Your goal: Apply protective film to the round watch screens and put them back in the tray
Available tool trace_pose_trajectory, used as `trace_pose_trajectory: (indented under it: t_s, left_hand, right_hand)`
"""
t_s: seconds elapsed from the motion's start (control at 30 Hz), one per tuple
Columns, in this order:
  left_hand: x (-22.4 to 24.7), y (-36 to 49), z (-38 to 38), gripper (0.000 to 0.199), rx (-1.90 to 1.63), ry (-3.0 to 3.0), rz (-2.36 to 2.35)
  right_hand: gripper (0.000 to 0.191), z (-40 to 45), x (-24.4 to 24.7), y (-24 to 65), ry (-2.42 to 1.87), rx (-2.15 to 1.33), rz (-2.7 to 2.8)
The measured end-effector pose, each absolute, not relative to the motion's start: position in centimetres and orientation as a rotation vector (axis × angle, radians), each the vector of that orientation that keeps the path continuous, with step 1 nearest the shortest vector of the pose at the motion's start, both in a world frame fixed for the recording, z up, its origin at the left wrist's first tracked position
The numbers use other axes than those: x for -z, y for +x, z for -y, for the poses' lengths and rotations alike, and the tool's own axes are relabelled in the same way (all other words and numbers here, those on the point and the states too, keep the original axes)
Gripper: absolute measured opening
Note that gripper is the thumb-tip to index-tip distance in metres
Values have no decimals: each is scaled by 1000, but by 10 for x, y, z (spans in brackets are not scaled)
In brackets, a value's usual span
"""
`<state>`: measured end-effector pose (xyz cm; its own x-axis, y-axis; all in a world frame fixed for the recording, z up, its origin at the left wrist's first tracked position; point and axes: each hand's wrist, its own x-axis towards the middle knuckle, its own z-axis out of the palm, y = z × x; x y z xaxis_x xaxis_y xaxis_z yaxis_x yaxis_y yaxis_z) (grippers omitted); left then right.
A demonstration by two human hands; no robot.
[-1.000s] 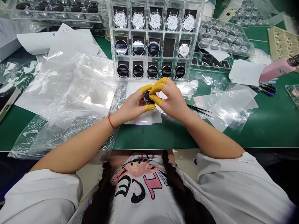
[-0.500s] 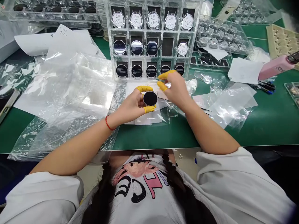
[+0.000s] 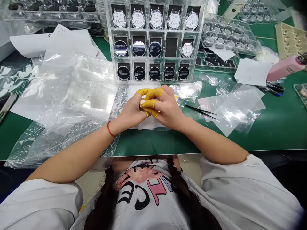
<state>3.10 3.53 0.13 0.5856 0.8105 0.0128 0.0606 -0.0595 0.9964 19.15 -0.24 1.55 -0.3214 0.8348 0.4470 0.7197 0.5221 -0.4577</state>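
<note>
My left hand (image 3: 133, 110), in yellow finger cots, is closed on a round watch case, which the fingers now almost wholly cover. Over it lies my right hand (image 3: 165, 107), also in yellow cots, its fingers bent and touching the left fingertips. A small white bit (image 3: 142, 103) shows between the hands; what it is I cannot tell. Just beyond them is a clear plastic tray (image 3: 153, 33) of watch cases, some with dark faces up and others with white printed backs. To the right of my right hand lie black tweezers (image 3: 201, 111).
Clear plastic bags (image 3: 79, 92) and paper sheets (image 3: 69, 41) cover the left side. Thin translucent sheets (image 3: 230, 111) lie at right, near pens (image 3: 273, 88) and a pink bottle (image 3: 285, 68). More clear trays (image 3: 230, 35) stand behind on the green mat (image 3: 153, 143).
My right hand has moved left and down from the tray's front edge onto the watch case in my left hand, hiding it. The tweezers have come into fuller view.
</note>
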Motion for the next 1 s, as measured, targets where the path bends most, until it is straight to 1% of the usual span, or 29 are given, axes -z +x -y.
trace_pose_trajectory:
  t_s: [0.07,0.23,0.33,0.43,0.53,0.67,0.87,1.0]
  left_hand:
    - [-1,32,-34,50,-720,1486,-744]
    - [-3,33,-33,60,-821,1354,-751]
    - [-2,29,-36,58,-870,1407,-748]
    - [1,27,-39,55,-830,1496,-779]
    - [4,29,-39,52,-809,1478,-755]
    - [7,33,-37,57,-789,1352,-717]
    - [1,31,-32,59,-797,1457,-748]
    - [-1,29,-29,61,-892,1580,-681]
  right_hand:
    - [22,-5,-9,192,-1298,-207,2092]
    - [23,-8,-7,205,-1291,-121,1964]
    - [22,1,-5,199,-1234,-144,2028]
    - [22,2,-2,191,-1214,-162,2107]
    - [23,-6,-2,190,-1303,-125,2092]
    - [25,-19,0,201,-1394,-97,1984]
    - [22,-25,2,225,-1475,-249,1792]
    - [18,-16,-13,234,-1518,-422,1701]
